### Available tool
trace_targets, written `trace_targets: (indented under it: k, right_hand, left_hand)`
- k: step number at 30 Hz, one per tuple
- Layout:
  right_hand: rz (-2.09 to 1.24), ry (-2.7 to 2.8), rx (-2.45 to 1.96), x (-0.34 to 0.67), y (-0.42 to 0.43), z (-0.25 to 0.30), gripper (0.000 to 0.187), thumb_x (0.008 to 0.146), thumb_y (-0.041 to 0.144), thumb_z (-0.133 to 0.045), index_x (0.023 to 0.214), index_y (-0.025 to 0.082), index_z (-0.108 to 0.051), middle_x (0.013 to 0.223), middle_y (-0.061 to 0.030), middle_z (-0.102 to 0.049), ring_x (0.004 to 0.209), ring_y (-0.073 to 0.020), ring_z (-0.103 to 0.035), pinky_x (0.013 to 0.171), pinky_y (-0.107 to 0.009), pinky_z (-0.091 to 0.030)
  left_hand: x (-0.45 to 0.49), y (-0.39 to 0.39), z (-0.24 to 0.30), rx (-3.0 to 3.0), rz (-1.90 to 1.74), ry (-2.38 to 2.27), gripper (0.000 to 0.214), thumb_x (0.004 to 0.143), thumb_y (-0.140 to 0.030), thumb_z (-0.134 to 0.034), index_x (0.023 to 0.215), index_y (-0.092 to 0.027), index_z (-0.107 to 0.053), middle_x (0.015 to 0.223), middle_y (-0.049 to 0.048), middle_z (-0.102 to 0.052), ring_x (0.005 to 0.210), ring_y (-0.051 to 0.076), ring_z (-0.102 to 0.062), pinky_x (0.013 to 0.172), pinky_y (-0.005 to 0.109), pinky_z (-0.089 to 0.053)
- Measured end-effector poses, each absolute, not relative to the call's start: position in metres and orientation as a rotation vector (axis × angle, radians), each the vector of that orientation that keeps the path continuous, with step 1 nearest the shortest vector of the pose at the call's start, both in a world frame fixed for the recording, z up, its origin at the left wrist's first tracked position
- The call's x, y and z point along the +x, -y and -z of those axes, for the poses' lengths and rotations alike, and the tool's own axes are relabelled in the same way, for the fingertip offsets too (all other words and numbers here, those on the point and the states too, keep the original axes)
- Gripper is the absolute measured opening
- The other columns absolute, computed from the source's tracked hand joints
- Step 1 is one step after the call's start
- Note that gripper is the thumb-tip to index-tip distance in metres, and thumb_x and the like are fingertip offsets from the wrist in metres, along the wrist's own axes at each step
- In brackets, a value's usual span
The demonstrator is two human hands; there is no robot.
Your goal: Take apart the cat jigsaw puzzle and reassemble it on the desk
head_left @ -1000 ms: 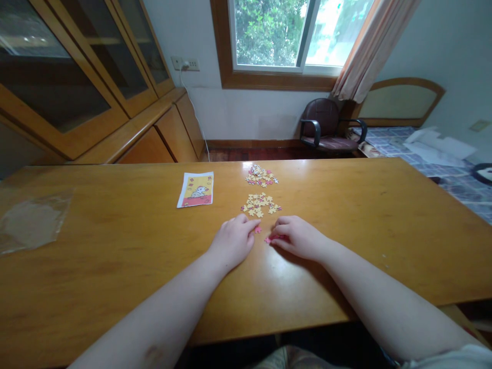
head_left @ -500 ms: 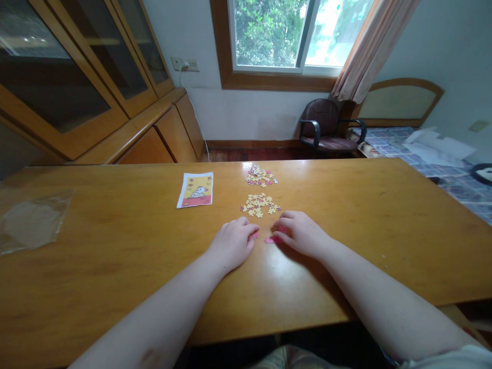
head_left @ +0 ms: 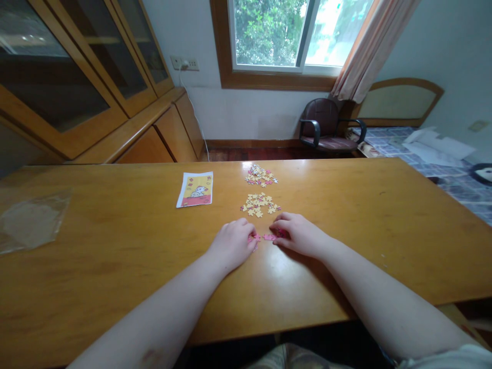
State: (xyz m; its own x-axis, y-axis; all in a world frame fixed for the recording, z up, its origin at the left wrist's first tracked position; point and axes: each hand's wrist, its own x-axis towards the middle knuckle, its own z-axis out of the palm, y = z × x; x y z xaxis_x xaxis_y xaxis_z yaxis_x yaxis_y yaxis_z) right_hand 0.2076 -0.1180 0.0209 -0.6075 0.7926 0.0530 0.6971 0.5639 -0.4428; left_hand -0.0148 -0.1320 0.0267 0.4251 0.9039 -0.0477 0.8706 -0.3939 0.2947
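My left hand (head_left: 233, 242) rests on the table with its fingers curled around some pink jigsaw pieces (head_left: 254, 238), partly hidden under the fingertips. Facing it, my right hand (head_left: 298, 234) grips another group of pink jigsaw pieces (head_left: 269, 237) between thumb and fingers. A narrow gap separates the two pink groups. Just beyond my hands lies a loose heap of mostly yellow jigsaw pieces (head_left: 258, 204). Farther back is a second pile of mixed yellow, pink and white pieces (head_left: 261, 177).
A printed picture card (head_left: 196, 189) with a white animal on yellow and pink lies left of the piles. A clear plastic bag (head_left: 33, 220) is at the table's far left. Beyond the wooden table (head_left: 126, 230) stand a cabinet (head_left: 149, 146) and an office chair (head_left: 325, 125).
My right hand has shifted slightly left with its pink pieces, and the gap to the left group has narrowed. The left hand has barely moved; more pink shows beside its fingertips.
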Motion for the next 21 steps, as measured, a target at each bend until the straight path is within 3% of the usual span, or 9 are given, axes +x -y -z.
trace_targets:
  k: [21]
  right_hand:
    - [-0.569,2.529,-1.038,0.2027,0.1182,-0.0113,0.015,0.086,0.024,-0.065,0.096,0.02,-0.075,0.094,-0.0085,-0.068,0.084,-0.0178,-0.064,0.08,-0.03,-0.05]
  left_hand:
    - [-0.0103,0.131,-0.021,2.378,-0.237,-1.505,0.016,0.087,-0.031,-0.056,0.09,-0.022,-0.069,0.09,0.0045,-0.065,0.082,0.02,-0.061,0.074,0.032,-0.048]
